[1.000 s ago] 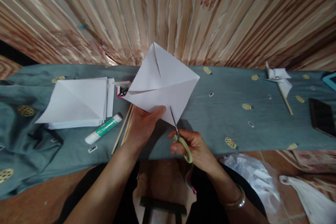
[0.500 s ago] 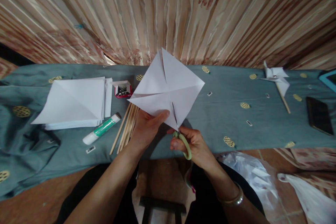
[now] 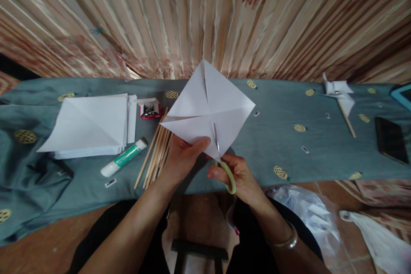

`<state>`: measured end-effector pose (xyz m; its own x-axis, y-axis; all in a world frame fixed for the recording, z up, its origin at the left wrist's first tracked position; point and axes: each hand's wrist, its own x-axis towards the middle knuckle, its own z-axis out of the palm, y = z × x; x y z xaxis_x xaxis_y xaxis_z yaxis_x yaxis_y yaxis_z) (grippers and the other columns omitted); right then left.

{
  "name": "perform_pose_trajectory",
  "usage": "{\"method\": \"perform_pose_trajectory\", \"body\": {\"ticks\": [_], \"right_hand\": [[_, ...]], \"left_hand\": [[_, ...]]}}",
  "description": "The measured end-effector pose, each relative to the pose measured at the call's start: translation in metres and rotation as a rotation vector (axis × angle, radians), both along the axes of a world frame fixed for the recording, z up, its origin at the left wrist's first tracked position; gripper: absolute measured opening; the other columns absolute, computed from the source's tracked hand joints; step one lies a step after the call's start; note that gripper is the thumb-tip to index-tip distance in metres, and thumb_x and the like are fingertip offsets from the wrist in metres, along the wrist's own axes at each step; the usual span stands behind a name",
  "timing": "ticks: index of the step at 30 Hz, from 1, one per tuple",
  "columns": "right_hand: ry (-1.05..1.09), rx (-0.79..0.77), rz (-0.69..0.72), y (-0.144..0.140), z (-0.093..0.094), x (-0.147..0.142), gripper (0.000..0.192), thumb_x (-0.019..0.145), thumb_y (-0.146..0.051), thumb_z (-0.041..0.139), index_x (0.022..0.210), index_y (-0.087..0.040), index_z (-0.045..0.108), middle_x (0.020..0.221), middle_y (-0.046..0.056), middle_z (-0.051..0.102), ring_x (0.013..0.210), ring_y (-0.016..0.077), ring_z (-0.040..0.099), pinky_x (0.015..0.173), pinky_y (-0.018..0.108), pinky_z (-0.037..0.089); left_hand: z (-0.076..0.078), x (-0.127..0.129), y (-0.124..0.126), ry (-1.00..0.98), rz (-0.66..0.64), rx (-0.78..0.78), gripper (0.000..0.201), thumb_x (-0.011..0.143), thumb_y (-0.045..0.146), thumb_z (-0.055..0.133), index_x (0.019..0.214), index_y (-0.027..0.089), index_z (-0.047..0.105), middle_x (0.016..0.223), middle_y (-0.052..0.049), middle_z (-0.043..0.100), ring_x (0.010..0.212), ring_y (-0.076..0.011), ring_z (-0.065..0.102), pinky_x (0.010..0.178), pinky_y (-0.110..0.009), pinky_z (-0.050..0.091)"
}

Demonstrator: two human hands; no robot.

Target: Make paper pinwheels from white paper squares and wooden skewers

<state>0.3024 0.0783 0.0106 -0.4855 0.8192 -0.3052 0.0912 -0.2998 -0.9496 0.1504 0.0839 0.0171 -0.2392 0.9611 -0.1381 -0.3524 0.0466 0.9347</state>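
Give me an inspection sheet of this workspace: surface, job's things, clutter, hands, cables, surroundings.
Surface: table under a grey-blue cloth with gold motifs.
Job's things: white paper square, creased on its diagonals; scissors cutting into its lower corner.
Clutter: paper stack, glue stick, wooden sticks, pin box, paper pinwheel, phone.
Hands: left hand holds the square; right hand works the scissors.
Cables: nothing seen.
Surroundings: striped curtain behind; plastic bags on the floor.

Pretty dim indoor shot, soft light overall. The white paper square (image 3: 208, 109) is the brightest thing and nearly blown out, and it drops a soft shadow on the teal tablecloth (image 3: 289, 137). Heavy fisheye: the striped curtain (image 3: 257, 17) fans outward and the table edge bows. Corners go dark and a bit mushy.
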Motion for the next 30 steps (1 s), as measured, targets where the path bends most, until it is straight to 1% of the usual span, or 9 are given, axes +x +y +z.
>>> {"method": "perform_pose_trajectory", "body": {"ticks": [4,9,12,17,21,24,26,30], "right_hand": [[-0.002,0.013,0.003,-0.0008,-0.0006,0.0007,0.047,0.069,-0.064,0.073,0.075,-0.018,0.065,0.06,-0.002,0.057,0.058,0.0118,0.05,0.056,0.025,0.042],[0.017,0.016,-0.011,-0.0025,-0.0007,-0.0006,0.043,0.07,-0.06,0.074,0.075,-0.018,0.066,0.058,-0.003,0.055,0.056,0.0108,0.049,0.054,0.024,0.041],[0.03,-0.008,-0.019,-0.0032,-0.0004,-0.0012,0.045,0.069,-0.061,0.076,0.079,-0.019,0.067,0.059,-0.003,0.056,0.057,0.0116,0.049,0.056,0.025,0.041],[0.019,-0.011,-0.021,-0.0037,-0.0011,-0.0007,0.049,0.069,-0.065,0.073,0.086,-0.019,0.069,0.058,-0.003,0.056,0.056,0.0124,0.05,0.054,0.025,0.041],[0.018,-0.023,-0.021,-0.0036,-0.0024,-0.0005,0.049,0.069,-0.063,0.074,0.089,-0.018,0.069,0.062,-0.002,0.059,0.057,0.0129,0.052,0.056,0.026,0.043],[0.012,-0.043,-0.027,-0.0036,-0.0028,-0.001,0.048,0.067,-0.061,0.077,0.087,-0.018,0.068,0.059,-0.003,0.057,0.056,0.0125,0.051,0.055,0.025,0.042],[0.015,-0.029,-0.032,-0.0037,-0.0027,-0.0013,0.049,0.067,-0.062,0.076,0.087,-0.018,0.069,0.059,-0.002,0.058,0.057,0.0125,0.052,0.055,0.025,0.043],[0.019,-0.023,-0.037,-0.0044,-0.0028,-0.0016,0.052,0.068,-0.066,0.073,0.088,-0.018,0.069,0.062,-0.001,0.059,0.057,0.0129,0.052,0.056,0.026,0.043]], "left_hand": [[0.0015,0.0002,-0.0003,0.011,0.032,-0.014,0.015,0.064,0.019,0.077,0.075,0.017,0.067,0.067,0.001,0.066,0.06,-0.0129,0.059,0.057,-0.024,0.05],[0.0046,0.0007,-0.0015,0.004,0.003,-0.054,0.013,0.065,0.023,0.076,0.071,0.018,0.065,0.063,0.001,0.064,0.052,-0.0127,0.055,0.049,-0.026,0.047],[0.0048,0.001,-0.0017,-0.01,0.006,-0.065,0.014,0.065,0.023,0.077,0.074,0.019,0.066,0.067,0.0,0.065,0.054,-0.0138,0.056,0.051,-0.027,0.047],[0.005,0.0,-0.0012,0.026,0.031,-0.061,0.013,0.063,0.022,0.076,0.069,0.019,0.065,0.067,0.0,0.065,0.057,-0.0145,0.057,0.054,-0.028,0.047],[0.0042,-0.0002,-0.0013,0.041,0.033,-0.065,0.013,0.064,0.022,0.077,0.071,0.02,0.066,0.068,0.0,0.066,0.058,-0.015,0.058,0.055,-0.028,0.048],[0.0031,0.0,-0.0017,0.028,0.006,-0.084,0.014,0.065,0.024,0.076,0.073,0.018,0.066,0.065,0.0,0.065,0.054,-0.0142,0.056,0.052,-0.028,0.047],[0.0034,0.0002,-0.0017,0.032,-0.002,-0.09,0.014,0.066,0.023,0.075,0.072,0.016,0.065,0.064,0.0,0.065,0.054,-0.0136,0.056,0.052,-0.027,0.048],[0.0055,0.0003,-0.0015,0.021,0.024,-0.067,0.014,0.063,0.021,0.076,0.072,0.017,0.065,0.067,0.0,0.066,0.056,-0.0131,0.056,0.053,-0.026,0.047]]}}
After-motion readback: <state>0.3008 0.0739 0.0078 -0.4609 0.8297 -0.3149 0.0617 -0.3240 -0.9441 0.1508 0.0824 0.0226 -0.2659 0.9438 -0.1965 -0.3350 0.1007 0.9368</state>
